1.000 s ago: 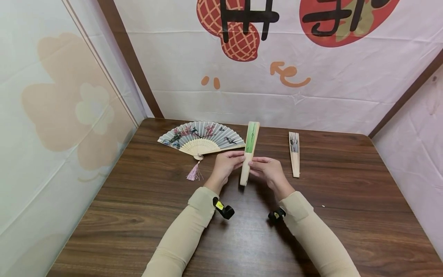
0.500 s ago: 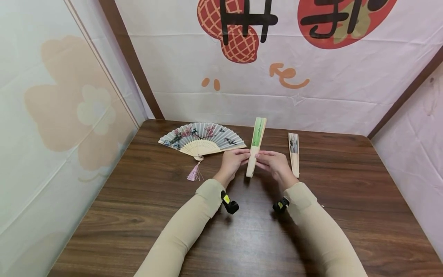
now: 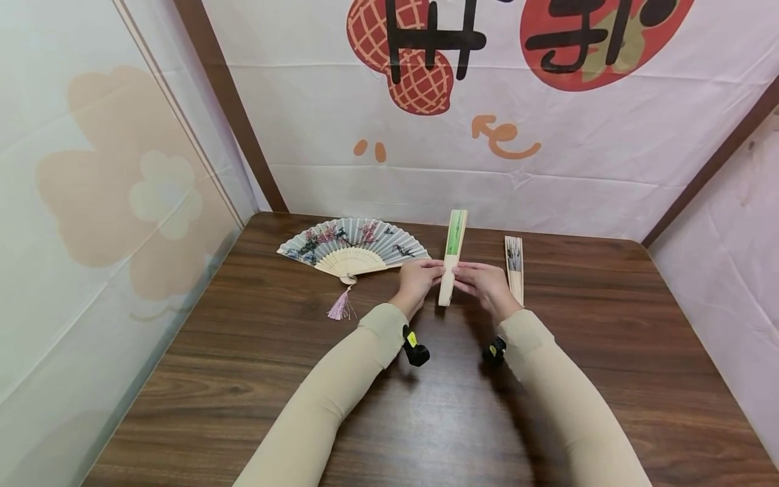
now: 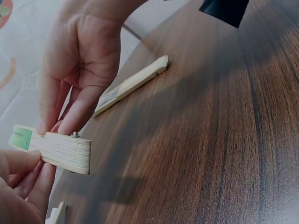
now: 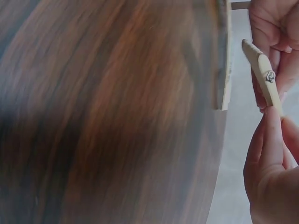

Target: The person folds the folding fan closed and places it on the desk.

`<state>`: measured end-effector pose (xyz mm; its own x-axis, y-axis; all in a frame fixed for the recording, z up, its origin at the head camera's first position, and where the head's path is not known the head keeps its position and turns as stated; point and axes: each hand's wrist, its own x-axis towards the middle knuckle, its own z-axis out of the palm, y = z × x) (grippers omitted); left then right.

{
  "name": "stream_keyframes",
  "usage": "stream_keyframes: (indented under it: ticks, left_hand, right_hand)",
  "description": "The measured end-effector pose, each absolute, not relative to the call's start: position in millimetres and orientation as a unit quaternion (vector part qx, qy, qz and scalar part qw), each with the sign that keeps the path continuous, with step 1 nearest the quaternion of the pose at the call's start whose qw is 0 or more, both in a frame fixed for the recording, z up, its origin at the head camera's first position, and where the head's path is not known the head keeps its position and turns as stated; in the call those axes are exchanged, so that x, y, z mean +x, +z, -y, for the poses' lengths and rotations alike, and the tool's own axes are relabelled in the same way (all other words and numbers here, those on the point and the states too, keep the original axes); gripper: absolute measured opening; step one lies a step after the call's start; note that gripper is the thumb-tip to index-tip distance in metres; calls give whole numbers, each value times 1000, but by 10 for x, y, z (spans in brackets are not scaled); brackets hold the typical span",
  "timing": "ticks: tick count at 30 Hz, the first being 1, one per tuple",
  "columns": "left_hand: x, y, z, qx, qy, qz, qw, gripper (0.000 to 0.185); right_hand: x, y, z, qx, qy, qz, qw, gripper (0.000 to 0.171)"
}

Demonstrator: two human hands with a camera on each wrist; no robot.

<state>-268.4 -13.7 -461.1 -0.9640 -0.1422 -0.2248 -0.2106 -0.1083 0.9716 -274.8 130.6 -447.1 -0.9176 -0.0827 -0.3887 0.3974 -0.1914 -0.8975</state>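
Observation:
A folded fan with bamboo ribs and a green paper edge is held above the table between both hands. My left hand pinches its lower left side and my right hand pinches its lower right side. The fan's far end points at the back wall. In the left wrist view its bamboo butt end shows the rivet, with my right hand's fingers pressed on it. The right wrist view shows the rivet end between fingertips.
An open fan painted with blossoms and a pink tassel lies at the back left of the brown wooden table. A second folded fan lies just right of my right hand. Printed cloth walls enclose the table.
Both hands have carried the folded green fan away from me toward the back of the table, so it now sits between the open fan and the other folded fan.

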Motion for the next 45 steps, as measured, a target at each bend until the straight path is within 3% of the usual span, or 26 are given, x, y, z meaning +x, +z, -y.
stream_keyframes:
  ticks: [20,45]
  left_hand:
    - [-2785,-4699,3,-174,680,-712,8,15]
    - [-2838,-4777,12,-209,592,-776,53,9]
  right_hand:
    - [-2886,-4554,-1262,183,-702,-671,155,38]
    - [-2910,-4610,-1209,216,-662,-701,151,35]
